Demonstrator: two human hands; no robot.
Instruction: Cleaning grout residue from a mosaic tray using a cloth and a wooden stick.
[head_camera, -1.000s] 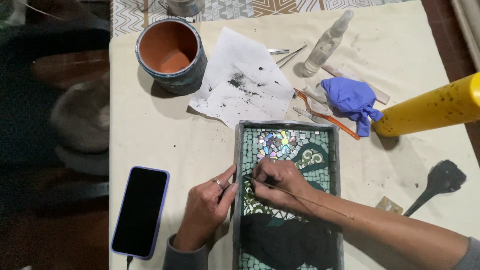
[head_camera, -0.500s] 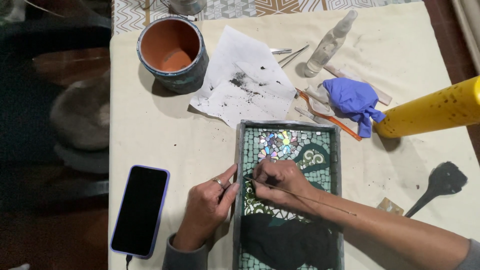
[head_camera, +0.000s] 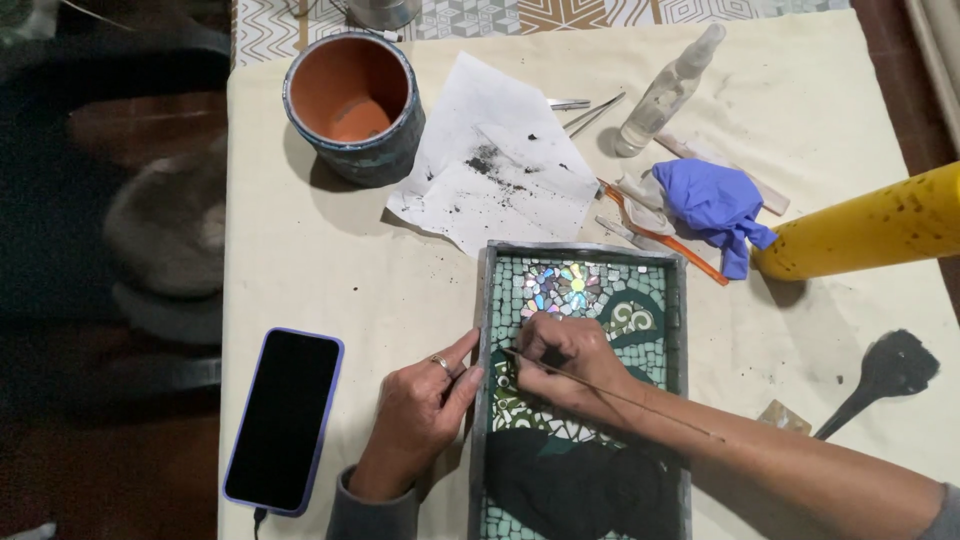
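A rectangular mosaic tray (head_camera: 680, 300) with green and white tiles and a shiny flower lies on the cream cloth in front of me. My right hand (head_camera: 565, 360) rests on the tiles and grips a thin wooden stick (head_camera: 640, 405), its tip touching the mosaic near the left rim. My left hand (head_camera: 425, 410), with a ring on one finger, lies flat on the cloth and presses its fingers against the tray's left outer edge. Dark grout covers the tray's near part.
A dark phone (head_camera: 283, 418) lies left of my left hand. At the back stand a terracotta pot (head_camera: 352, 100), dusted white paper (head_camera: 500, 170), tweezers (head_camera: 590, 112), a clear spray bottle (head_camera: 668, 90), a blue glove (head_camera: 715, 200) and a yellow cylinder (head_camera: 860, 225). A black spatula (head_camera: 880, 375) lies right.
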